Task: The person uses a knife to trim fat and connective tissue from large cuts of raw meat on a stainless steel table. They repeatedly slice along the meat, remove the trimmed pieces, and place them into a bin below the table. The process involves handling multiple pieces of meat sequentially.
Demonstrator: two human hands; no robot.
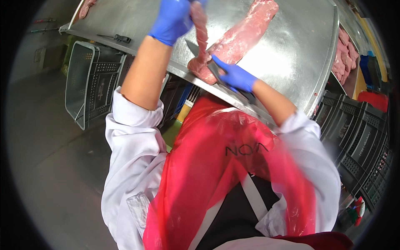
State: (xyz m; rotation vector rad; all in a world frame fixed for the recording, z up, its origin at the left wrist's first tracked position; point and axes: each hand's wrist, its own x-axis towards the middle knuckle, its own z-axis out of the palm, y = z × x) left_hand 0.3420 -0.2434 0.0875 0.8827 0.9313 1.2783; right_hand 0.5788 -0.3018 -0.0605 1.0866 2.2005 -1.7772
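Observation:
A long loin of pink meat [246, 35] lies slantwise on the steel table [306, 37], its near end by the front edge. My left hand [173, 21], in a blue glove, is closed on a strip of meat [200, 31] and holds it up; the strip's lower end still joins the loin's near end. My right hand [236, 77], also gloved in blue, grips a knife with its index finger stretched toward the meat. The knife's blade [191, 47] passes at the strip's base, its tip showing on the left; the middle is hidden by meat. The handle is partly hidden and blurred.
Another piece of meat [86, 8] lies at the table's far left corner. A small black object [122, 38] sits on the left edge. Grey crates [85, 83] stand below left, with stacked black crates [354, 141] at right. Several meat cuts [345, 58] fill a container beyond the right edge.

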